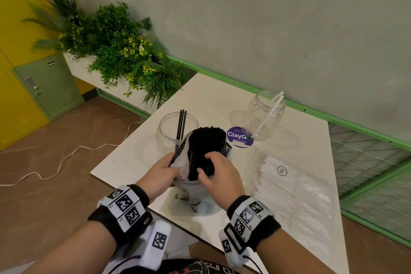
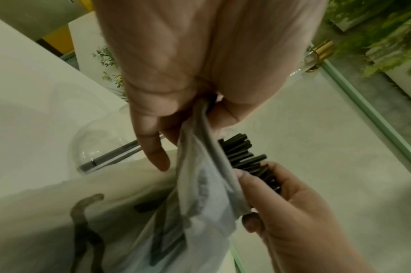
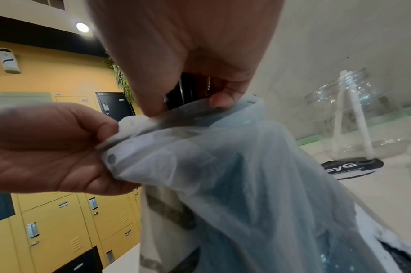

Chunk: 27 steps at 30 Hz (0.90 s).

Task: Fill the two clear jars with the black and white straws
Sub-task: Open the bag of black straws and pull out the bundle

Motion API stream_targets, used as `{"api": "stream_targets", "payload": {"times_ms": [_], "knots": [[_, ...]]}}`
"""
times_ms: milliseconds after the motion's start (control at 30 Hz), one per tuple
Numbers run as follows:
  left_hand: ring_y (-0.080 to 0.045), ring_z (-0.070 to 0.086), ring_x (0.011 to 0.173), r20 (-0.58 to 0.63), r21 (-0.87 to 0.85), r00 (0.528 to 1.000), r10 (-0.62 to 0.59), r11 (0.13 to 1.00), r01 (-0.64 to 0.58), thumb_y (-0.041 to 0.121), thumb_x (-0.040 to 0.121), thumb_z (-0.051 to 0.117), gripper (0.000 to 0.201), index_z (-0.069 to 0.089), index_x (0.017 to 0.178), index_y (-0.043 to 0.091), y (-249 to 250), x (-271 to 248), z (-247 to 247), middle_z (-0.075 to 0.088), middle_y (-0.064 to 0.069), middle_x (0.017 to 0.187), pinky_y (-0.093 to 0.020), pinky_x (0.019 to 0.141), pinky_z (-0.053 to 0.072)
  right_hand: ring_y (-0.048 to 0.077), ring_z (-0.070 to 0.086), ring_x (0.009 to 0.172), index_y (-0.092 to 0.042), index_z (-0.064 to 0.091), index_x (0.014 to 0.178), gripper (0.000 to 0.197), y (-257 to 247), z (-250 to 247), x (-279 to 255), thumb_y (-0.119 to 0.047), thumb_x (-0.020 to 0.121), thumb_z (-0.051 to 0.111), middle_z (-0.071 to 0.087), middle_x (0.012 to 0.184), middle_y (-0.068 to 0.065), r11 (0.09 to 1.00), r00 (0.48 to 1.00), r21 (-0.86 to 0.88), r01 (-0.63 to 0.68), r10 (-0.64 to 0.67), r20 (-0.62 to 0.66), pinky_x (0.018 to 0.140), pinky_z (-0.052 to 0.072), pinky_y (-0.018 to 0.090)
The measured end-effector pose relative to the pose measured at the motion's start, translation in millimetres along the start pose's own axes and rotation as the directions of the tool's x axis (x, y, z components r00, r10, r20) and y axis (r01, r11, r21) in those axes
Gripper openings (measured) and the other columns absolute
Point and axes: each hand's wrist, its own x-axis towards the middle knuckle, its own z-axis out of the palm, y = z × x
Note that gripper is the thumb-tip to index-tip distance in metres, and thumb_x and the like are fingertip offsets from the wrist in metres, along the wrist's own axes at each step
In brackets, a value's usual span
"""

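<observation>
— While the translucent bag (image 1: pixel 189 181) stands open on the white table (image 1: pixel 138 158), what does each container hold?

— It holds a thick bundle of black straws (image 1: pixel 205 149), their ends sticking out of its mouth. Behind it, the left clear jar (image 1: pixel 175 131) has a few black straws leaning inside. The right clear jar (image 1: pixel 264 113), farther back beside a purple sticker (image 1: pixel 240 137), has two white straws. A clear pack of white straws (image 1: pixel 287 187) lies flat to the right.

— And the hands?

— The left hand (image 1: pixel 161 173) pinches the bag's rim between thumb and fingers. The right hand (image 1: pixel 219 176) curls its fingers round the black bundle.

— Anything only one camera catches?

— The right wrist view shows a snap button on the pinched rim and yellow lockers (image 3: pixel 59 230) beyond. Only the head view shows the planter of greenery (image 1: pixel 115 51).
</observation>
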Motion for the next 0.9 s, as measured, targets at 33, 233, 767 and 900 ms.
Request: {"api": "stream_targets", "payload": {"times_ms": [33,233,767,900], "knots": [[-0.022,0.057,0.08,-0.002,0.026,1.0,-0.002,1.0,0.002,-0.001,0.076,0.049,0.034,0.057,0.107,0.011,-1,-1,-1,0.062,-0.013,0.091,-0.033,0.072,0.048,0.013,0.055,0.099,-0.014,0.058,0.114,0.028,2,-2,0,-0.024,0.088,0.062,0.06,0.109,-0.003,1.0,1.0,0.009,0.001,-0.001,-0.016,0.08,0.04,0.017],[-0.005,0.061,0.077,0.016,0.351,0.994,0.108,0.93,-0.106,0.013,0.079,0.071,0.031,0.051,0.101,0.021,-4,-1,-3,0.064,0.005,0.089,-0.01,0.061,0.041,0.015,0.053,0.097,-0.015,0.053,0.12,0.035,15,-12,5,-0.019,0.087,0.064,0.056,0.109,0.002,0.988,0.973,-0.034,0.152,-0.155,-0.17,0.083,0.044,0.021],[-0.025,0.064,0.1,0.143,0.268,0.989,0.034,0.961,-0.072,-0.01,0.083,0.041,0.054,0.049,0.118,0.031,-10,-3,-1,0.064,-0.008,0.111,-0.042,0.079,0.058,0.019,0.046,0.109,-0.021,0.049,0.128,0.062,21,0,-46,-0.05,0.077,0.065,0.053,0.121,-0.003,0.785,0.889,-0.418,0.458,-0.41,0.203,0.09,0.034,0.031],[-0.022,0.066,0.1,0.15,0.229,0.988,0.044,0.97,-0.078,-0.009,0.083,0.045,0.056,0.046,0.118,0.035,-10,-3,5,0.064,-0.006,0.112,-0.042,0.077,0.058,0.022,0.045,0.093,-0.022,0.054,0.107,0.062,14,13,-38,-0.047,0.056,0.078,0.051,0.101,-0.003,0.753,0.925,-0.537,0.38,-0.291,0.245,0.081,0.03,0.034]]}}
